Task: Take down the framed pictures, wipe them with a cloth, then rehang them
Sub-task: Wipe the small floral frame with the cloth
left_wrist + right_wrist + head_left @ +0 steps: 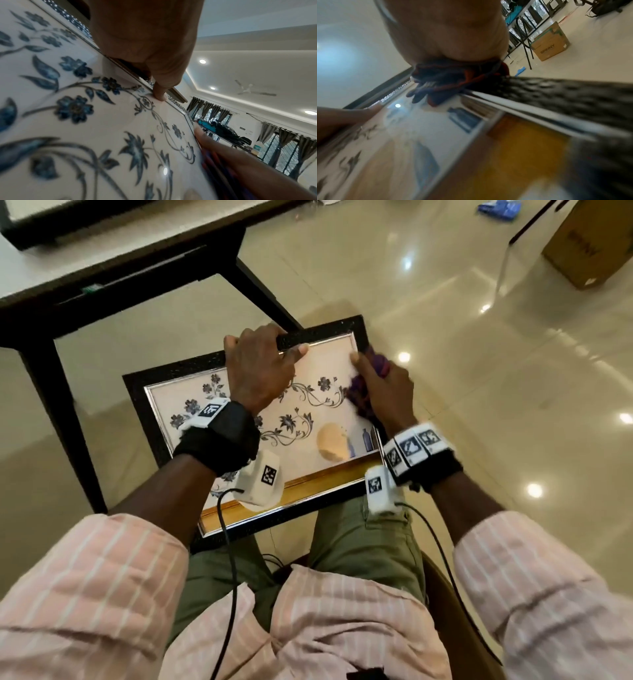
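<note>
A framed picture (308, 419) with a dark frame, blue flowers and a gold band leans on my knees, tilted toward me. My left hand (260, 368) grips its top edge, thumb on the glass and fingers curled over the frame; the left wrist view shows that thumb (159, 94) against the frame (173, 93). My right hand (383, 385) holds a bunched dark purple and red cloth (359, 392) against the glass near the right edge. In the right wrist view the cloth (447, 82) sits under my palm on the picture (471, 142).
A black-legged table (113, 282) stands just ahead to the left, with another dark frame (20, 224) lying on it. A cardboard box (589, 244) sits on the shiny tiled floor at the far right. I am seated on a chair (455, 611).
</note>
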